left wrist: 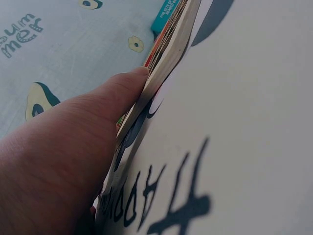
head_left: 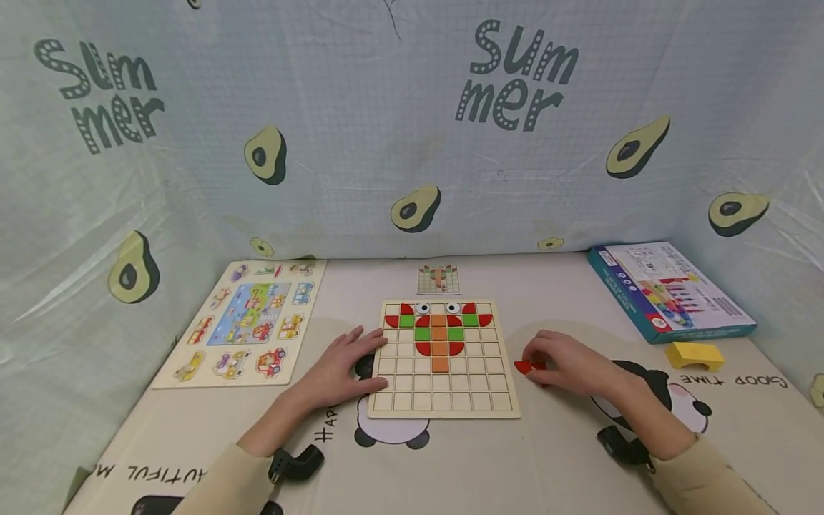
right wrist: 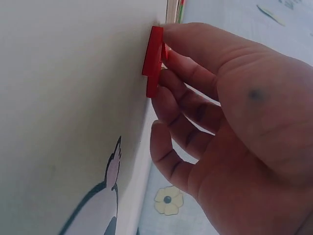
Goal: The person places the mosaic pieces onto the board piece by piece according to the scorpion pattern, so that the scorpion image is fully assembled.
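A square wooden grid board [head_left: 476, 404] lies in the middle of the table in the head view. Red, green and orange flat pieces and two eye pieces form a figure in its upper cells. My left hand [head_left: 341, 368] rests at the board's left edge, thumb and fingertips touching the rim; the left wrist view shows the thumb laid on that edge. To the right of the board, my right hand [head_left: 566, 361] pinches small red pieces [right wrist: 153, 51] between thumb and fingers, close to the tabletop. Their exact shape and number are partly hidden by the fingers.
Behind the board lies a small pattern card [head_left: 439, 280]. A wooden picture puzzle [head_left: 302, 365] is on the left. At the right are a teal-edged box [head_left: 682, 286] and a yellow arch block [head_left: 695, 355]. Printed sheeting [head_left: 347, 107] closes off the back and sides.
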Demonstrator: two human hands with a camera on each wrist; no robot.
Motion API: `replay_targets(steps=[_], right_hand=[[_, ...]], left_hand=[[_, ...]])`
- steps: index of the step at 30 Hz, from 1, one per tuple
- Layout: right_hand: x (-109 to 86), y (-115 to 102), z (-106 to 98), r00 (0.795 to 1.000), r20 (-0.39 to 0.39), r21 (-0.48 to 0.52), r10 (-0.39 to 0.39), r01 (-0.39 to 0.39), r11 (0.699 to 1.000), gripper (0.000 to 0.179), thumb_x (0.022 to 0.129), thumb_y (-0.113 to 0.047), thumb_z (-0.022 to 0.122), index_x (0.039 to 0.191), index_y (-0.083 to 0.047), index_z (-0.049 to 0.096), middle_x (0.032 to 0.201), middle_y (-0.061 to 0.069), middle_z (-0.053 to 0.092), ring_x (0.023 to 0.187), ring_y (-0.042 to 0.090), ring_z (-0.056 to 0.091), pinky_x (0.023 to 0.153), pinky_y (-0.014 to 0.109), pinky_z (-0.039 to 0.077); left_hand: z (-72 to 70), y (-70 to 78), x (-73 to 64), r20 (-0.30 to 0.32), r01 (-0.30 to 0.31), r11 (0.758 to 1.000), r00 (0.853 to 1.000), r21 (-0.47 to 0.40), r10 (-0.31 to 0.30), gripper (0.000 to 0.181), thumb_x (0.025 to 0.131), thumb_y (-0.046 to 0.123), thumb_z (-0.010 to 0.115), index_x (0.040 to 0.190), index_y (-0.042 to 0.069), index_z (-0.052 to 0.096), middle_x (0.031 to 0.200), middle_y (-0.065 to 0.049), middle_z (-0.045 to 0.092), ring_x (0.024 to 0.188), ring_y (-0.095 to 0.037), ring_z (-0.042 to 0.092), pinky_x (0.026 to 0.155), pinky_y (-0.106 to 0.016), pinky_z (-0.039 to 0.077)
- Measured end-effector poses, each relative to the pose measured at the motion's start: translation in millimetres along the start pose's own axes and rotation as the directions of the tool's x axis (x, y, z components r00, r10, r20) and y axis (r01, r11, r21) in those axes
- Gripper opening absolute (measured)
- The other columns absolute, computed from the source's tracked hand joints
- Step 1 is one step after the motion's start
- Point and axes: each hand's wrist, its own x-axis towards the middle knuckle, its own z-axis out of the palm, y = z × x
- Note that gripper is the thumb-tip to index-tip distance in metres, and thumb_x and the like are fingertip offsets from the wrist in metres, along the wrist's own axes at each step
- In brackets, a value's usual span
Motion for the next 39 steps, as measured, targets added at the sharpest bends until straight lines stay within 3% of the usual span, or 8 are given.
replay_targets(steps=[10,20,27,34,39], right_hand=[[1.0,-4.2,-1.1,0.999,-0.037,-0.02,-0.026,0.025,0.999,0.02,0.087,-0.018,0.081,0.103,-0.013,0.07,0.096,-0.007,0.061,0.088,0.014,0.057,0.078,0.027,0.057],[8.0,-20.1,1.7,0.994,-0.058,0.067,-0.094,0.098,0.993,0.017,0.089,-0.015,0.078,0.104,-0.015,0.069,0.101,-0.005,0.062,0.086,0.017,0.057,0.061,0.022,0.055],[25.3,-43.3,8.1,0.991,-0.03,-0.011,-0.13,0.13,0.991,0.017,0.088,-0.024,0.08,0.101,-0.018,0.071,0.098,-0.01,0.061,0.09,0.014,0.057,0.079,0.029,0.055],[41.9,-64.5,17.0,0.975,0.03,-0.012,-0.219,0.22,0.976,0.012,0.09,-0.024,0.077,0.099,-0.018,0.072,0.097,-0.01,0.061,0.093,0.014,0.059,0.084,0.031,0.055],[51.7,-76.0,27.3,0.953,0.052,-0.08,-0.3,0.303,0.949,0.011,0.091,-0.023,0.077,0.097,-0.016,0.071,0.096,-0.01,0.061,0.09,0.01,0.059,0.082,0.027,0.054]], left_hand=[[1.1,-1.9,-0.7,0.003,0.011,1.0,1.0,0.009,-0.011,0.073,0.089,0.05,0.073,0.149,0.013,0.052,0.159,-0.006,0.04,0.151,-0.038,0.018,0.119,-0.059,0.014],[1.6,-1.0,-0.7,0.011,0.023,1.0,1.0,0.002,-0.023,0.074,0.089,0.05,0.073,0.149,0.014,0.051,0.159,-0.005,0.039,0.151,-0.037,0.017,0.12,-0.058,0.013],[1.4,-0.3,0.2,0.009,0.016,1.0,1.0,0.002,-0.016,0.074,0.089,0.05,0.073,0.15,0.013,0.051,0.159,-0.005,0.039,0.151,-0.037,0.016,0.12,-0.057,0.012],[0.5,-0.4,0.0,0.003,0.006,1.0,1.0,0.005,-0.006,0.074,0.089,0.049,0.073,0.149,0.012,0.051,0.159,-0.006,0.04,0.151,-0.038,0.017,0.12,-0.058,0.013],[0.4,-1.4,-0.5,0.002,0.0,1.0,1.0,0.007,0.0,0.074,0.089,0.048,0.073,0.15,0.012,0.051,0.159,-0.005,0.039,0.151,-0.037,0.017,0.12,-0.057,0.013]])
